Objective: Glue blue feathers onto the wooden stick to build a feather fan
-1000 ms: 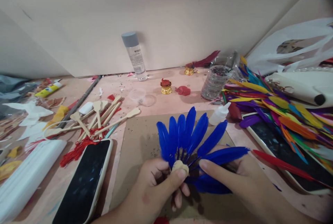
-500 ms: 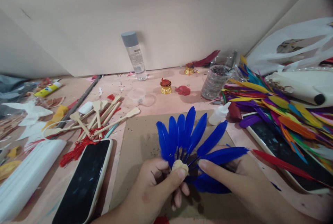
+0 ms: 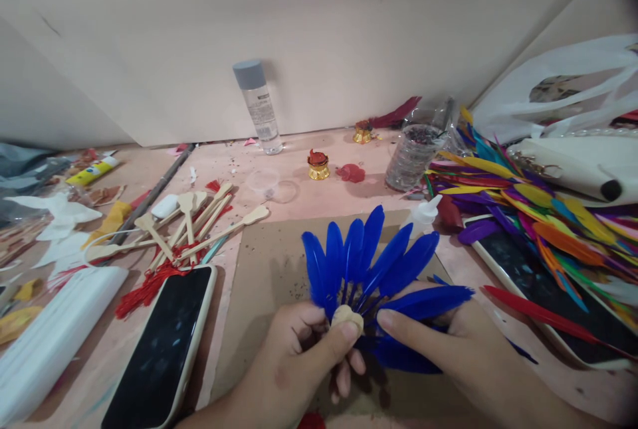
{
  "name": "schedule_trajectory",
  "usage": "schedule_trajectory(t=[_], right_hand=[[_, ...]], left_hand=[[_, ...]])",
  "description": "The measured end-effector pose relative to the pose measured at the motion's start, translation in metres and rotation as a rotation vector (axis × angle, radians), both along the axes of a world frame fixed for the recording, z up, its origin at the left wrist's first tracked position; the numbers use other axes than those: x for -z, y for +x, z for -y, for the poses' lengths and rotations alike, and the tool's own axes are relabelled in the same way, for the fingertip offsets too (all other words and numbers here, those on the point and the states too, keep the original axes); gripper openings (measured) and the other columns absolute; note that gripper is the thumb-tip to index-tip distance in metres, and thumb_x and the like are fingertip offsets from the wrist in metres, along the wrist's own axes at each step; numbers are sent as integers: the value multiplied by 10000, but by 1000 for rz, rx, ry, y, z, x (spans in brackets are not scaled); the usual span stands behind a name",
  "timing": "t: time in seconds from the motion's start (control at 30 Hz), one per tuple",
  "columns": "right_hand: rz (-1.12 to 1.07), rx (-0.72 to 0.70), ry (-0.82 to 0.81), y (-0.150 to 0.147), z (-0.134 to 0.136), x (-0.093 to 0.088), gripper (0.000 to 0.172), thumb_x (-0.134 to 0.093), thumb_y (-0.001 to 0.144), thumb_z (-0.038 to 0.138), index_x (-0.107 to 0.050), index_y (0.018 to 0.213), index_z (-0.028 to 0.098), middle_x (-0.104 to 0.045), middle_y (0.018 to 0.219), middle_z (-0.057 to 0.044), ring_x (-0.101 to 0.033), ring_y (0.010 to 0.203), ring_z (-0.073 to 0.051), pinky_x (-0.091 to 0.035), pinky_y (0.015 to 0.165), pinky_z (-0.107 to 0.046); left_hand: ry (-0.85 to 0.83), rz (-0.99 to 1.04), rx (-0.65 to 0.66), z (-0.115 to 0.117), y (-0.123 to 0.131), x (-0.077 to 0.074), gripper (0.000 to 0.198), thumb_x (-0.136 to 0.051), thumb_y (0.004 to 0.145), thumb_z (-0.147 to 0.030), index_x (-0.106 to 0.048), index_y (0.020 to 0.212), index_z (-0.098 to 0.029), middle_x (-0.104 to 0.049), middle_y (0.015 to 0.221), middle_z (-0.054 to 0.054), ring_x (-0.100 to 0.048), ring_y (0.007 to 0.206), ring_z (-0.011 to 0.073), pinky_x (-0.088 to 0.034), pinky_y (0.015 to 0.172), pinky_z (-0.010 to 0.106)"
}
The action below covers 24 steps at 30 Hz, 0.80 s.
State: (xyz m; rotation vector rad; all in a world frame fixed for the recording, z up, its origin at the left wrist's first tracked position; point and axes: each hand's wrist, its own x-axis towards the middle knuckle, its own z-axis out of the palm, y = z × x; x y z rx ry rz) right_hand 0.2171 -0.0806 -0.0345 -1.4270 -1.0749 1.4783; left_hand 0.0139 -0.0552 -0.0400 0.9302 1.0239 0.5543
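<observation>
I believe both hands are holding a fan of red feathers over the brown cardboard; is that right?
Not quite: the head view shows the feathers are blue, not red; the left hand and right hand do hold them over the cardboard.

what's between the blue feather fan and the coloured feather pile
A small white dropper bottle, lying just past the tips of the blue feather fan, beside the coloured feather pile; head view.

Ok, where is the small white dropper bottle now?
Head view, right of centre: the dropper bottle lies at the far right corner of the cardboard, just behind the tips of the blue feather fan and left of the coloured feather pile.
</observation>
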Motion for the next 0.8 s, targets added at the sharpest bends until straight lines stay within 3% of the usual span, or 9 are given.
schedule_trajectory(t=[0.37, 0.6, 0.8], right_hand=[[-31, 6, -6, -3, -3, -7, 178, -775, 848, 436, -809, 773, 278, -822, 779, -2, -774, 771, -246, -645, 744, -324], [0, 46, -9, -3, -2, -6, 207, -815, 802, 475, -808, 751, 274, -833, 815, -32, -780, 809, -288, -653, 788, -387], [-185, 35, -76, 4, -6, -13, 374, -824, 799, 527, -808, 1027, 231, -845, 997, -69, -787, 966, -305, -636, 914, -437]], left_hand=[[-19, 22, -4, -1, 3, -9, 499, -820, 784, -619, -679, 667, -154, -694, 623, 18, -526, 457, 70, -422, 458, 183], [-13, -5, -7, -2, 3, -11, 514, -817, 780, -631, -685, 663, -148, -699, 631, 24, -537, 471, 74, -434, 477, 188], [-8, 19, -25, 0, 2, -5, 502, -818, 783, -636, -645, 705, -171, -692, 611, 5, -525, 446, 76, -407, 453, 194]])
